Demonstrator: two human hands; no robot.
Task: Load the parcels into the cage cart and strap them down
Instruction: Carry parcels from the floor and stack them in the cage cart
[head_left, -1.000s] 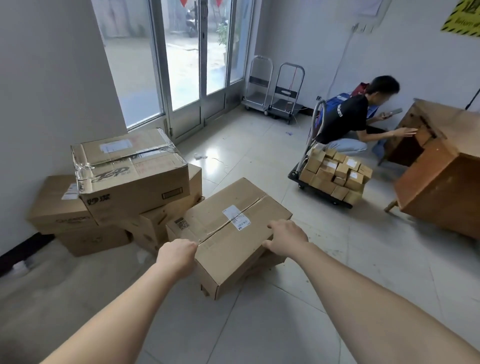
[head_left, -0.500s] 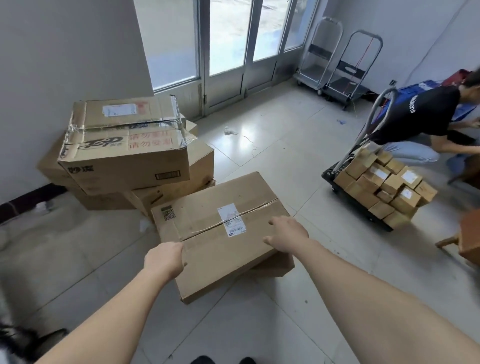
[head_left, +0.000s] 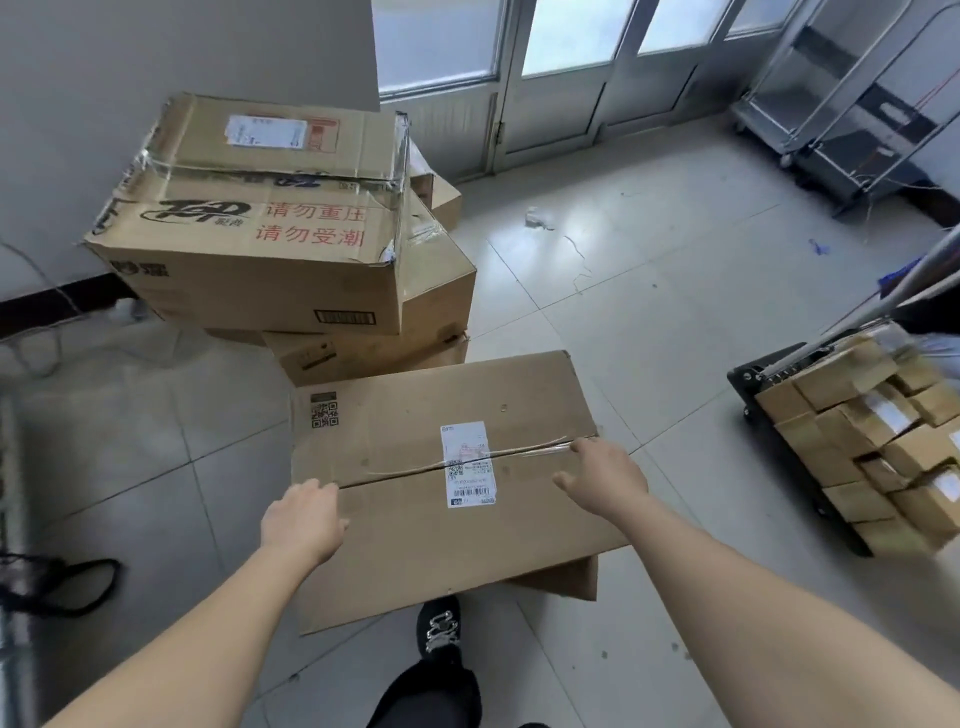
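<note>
A large brown parcel (head_left: 415, 551) with a white shipping label and a taped centre seam is right in front of me, tilted, its near edge over my black shoe (head_left: 439, 623). My left hand (head_left: 304, 525) grips its left edge and my right hand (head_left: 605, 478) grips its right edge at the tape seam. A corner of another carton (head_left: 563, 579) shows beneath its right side. Behind it stands a stack of bigger cartons; the top one (head_left: 260, 260) carries red Chinese print and torn clear tape.
A black platform trolley (head_left: 748, 379) piled with several small parcels stands at the right. Two folded metal hand carts (head_left: 831, 119) lean by the glass doors. A black strap (head_left: 67, 587) and a metal bar (head_left: 10, 649) are at the left edge. Scraps litter the tile floor.
The parcel has come toward me and swung so its long side faces me, both hands staying on its edges. My view has dropped; the crouching person is out of sight.
</note>
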